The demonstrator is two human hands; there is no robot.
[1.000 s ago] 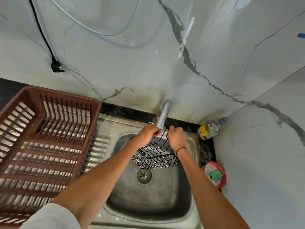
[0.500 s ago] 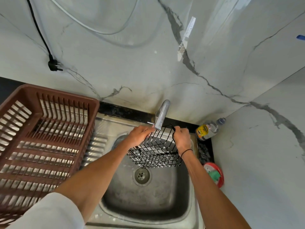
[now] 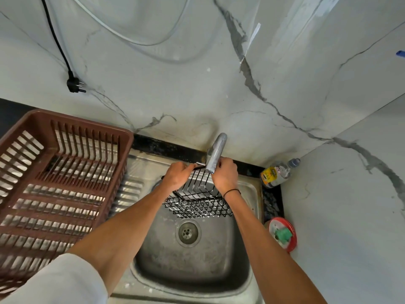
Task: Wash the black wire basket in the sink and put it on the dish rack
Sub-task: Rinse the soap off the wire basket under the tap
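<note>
A: Item, wire basket (image 3: pixel 198 197): location?
B: Over the sink (image 3: pixel 190 268), under the tap (image 3: pixel 214 153), tilted, likely for rinsing.
A: Grip?
B: Left hand (image 3: pixel 176 175) and right hand (image 3: pixel 224 175) each clasp its top rim.
A: Dish rack (image 3: pixel 65 178)?
B: Nine o'clock, waiting.

A stainless sink unit (image 3: pixel 140 170) is lying along the marble wall, its basin directly beneath both hands. A brown dish rack (image 3: pixel 65 183) is sitting on the ribbed drainboard, out past the left forearm. Beyond the right wrist, a bottle (image 3: pixel 277 173) is leaning in the corner of the dark counter strip (image 3: pixel 271 202); nearer, beside the right forearm, a red-rimmed dish (image 3: pixel 283 234) is holding a green scrubber (image 3: pixel 283 234).
</note>
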